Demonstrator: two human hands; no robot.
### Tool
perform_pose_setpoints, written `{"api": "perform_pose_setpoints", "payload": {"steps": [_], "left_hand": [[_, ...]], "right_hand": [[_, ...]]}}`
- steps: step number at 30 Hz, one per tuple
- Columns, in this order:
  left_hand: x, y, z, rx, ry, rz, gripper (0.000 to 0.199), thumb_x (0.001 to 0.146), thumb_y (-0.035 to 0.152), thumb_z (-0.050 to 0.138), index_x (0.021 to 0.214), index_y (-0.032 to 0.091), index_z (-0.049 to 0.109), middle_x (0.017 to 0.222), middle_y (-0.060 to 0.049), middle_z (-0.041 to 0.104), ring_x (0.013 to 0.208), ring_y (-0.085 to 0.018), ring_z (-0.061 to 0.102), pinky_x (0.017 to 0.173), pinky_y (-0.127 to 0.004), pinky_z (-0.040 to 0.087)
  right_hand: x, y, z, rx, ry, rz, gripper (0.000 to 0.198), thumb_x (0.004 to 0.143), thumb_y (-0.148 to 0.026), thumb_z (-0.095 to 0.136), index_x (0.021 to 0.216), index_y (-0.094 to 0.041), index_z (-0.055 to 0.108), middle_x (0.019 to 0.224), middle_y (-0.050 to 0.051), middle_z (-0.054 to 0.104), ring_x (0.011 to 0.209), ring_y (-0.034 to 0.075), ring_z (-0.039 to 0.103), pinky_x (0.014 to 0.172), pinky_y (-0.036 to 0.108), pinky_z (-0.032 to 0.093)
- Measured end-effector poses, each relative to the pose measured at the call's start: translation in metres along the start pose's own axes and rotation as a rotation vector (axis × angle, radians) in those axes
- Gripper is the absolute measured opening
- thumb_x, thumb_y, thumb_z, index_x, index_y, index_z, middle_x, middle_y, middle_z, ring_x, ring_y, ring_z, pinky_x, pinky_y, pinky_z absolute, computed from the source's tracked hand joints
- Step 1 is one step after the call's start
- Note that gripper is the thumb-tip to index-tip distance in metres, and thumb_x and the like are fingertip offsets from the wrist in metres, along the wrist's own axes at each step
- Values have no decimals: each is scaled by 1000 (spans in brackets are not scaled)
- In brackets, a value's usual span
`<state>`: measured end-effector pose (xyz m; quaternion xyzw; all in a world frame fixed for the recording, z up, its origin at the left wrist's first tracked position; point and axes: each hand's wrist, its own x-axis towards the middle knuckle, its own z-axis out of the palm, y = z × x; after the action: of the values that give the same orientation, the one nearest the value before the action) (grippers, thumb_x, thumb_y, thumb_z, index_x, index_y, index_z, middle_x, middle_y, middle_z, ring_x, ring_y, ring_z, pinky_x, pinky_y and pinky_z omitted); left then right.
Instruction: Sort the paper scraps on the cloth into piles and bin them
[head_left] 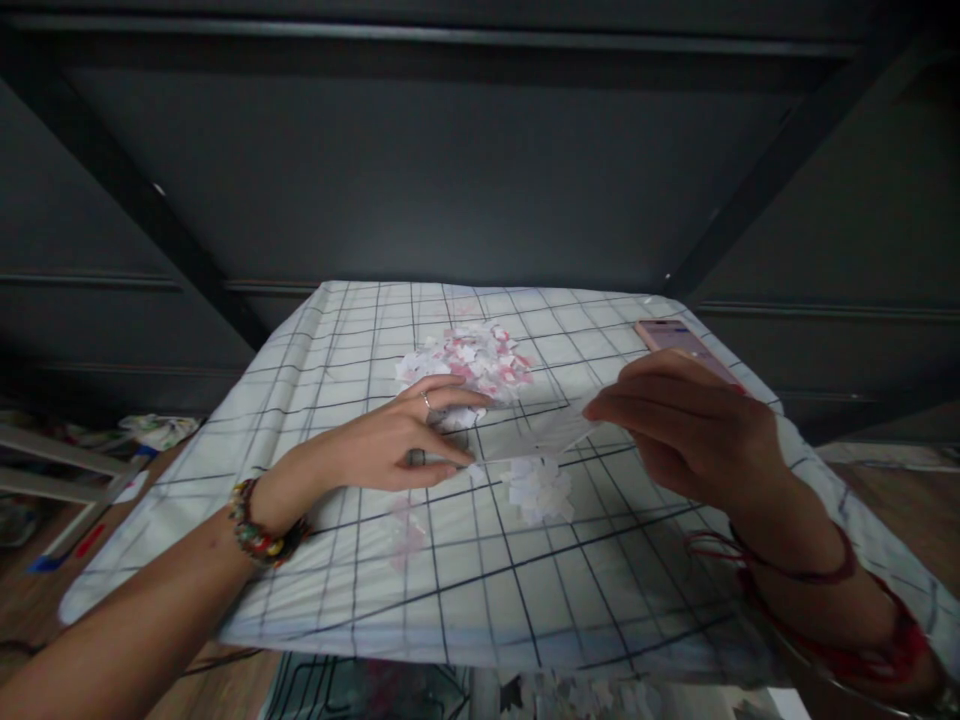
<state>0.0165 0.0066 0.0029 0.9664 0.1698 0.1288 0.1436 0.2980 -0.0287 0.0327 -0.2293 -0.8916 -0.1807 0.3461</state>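
A thin, see-through plastic bag or sleeve [559, 430] is stretched between my two hands, just above the table. My left hand [397, 440] pinches its left corner between thumb and index finger, while the ringed finger reaches out above. At the other end, my right hand [686, 420] is closed, fingertips and thumb gripping the plastic. A small heap of white paper scraps [538, 492] lies below the plastic. Behind my left hand is a larger heap of white and pink scraps [480, 358], partly covered by my fingers.
A checked cloth [315, 590] covers the table. Near its right edge lies a pink phone [682, 345], partly behind my right hand. A pinkish see-through piece [407, 535] rests at front left. A dark panelled wall [450, 170] stands behind; a white chair [67, 490] is at left.
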Motion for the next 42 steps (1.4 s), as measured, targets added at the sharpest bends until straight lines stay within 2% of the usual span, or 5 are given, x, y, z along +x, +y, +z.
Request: {"api": "perform_pose_setpoints", "payload": {"steps": [7, 25, 30, 36, 42], "left_hand": [[-1, -4, -1, 24, -7, 9, 18, 85, 25, 57, 97, 27, 72, 142, -6, 38, 134, -24, 27, 112, -48, 19], [-10, -21, -4, 120, 328, -237, 25, 90, 24, 44, 92, 20, 68, 124, -7, 54, 121, -22, 43, 103, -42, 37], [-12, -26, -4, 220, 340, -262, 28, 90, 25, 41, 89, 17, 68, 121, -9, 54, 117, -24, 45, 101, -42, 39], [-14, -29, -5, 268, 287, -331, 29, 89, 25, 41, 91, 17, 69, 118, -9, 55, 112, -23, 49, 97, -40, 42], [-17, -35, -4, 318, 283, -388, 34, 89, 28, 37, 92, 15, 68, 117, -11, 56, 111, -24, 50, 96, -41, 42]], "right_hand": [[0, 0, -3, 7, -9, 2, 24, 81, 1, 47, 90, -19, 57, 76, 2, 64, 76, 16, 52, 67, 32, 47], [1, -12, 2, 164, -14, -54, 22, 80, -1, 49, 94, -16, 57, 81, 4, 66, 80, 16, 52, 67, 33, 47], [-2, -11, -3, 149, 65, -30, 22, 82, -3, 50, 95, -18, 58, 81, 4, 65, 80, 16, 54, 68, 34, 48], [3, -13, -1, 188, -37, -50, 22, 84, -4, 45, 93, -19, 59, 81, 3, 66, 79, 16, 54, 66, 33, 48], [6, -25, 5, 214, 92, -28, 16, 84, -6, 49, 90, -15, 61, 79, 5, 67, 77, 16, 54, 64, 31, 46]]}}
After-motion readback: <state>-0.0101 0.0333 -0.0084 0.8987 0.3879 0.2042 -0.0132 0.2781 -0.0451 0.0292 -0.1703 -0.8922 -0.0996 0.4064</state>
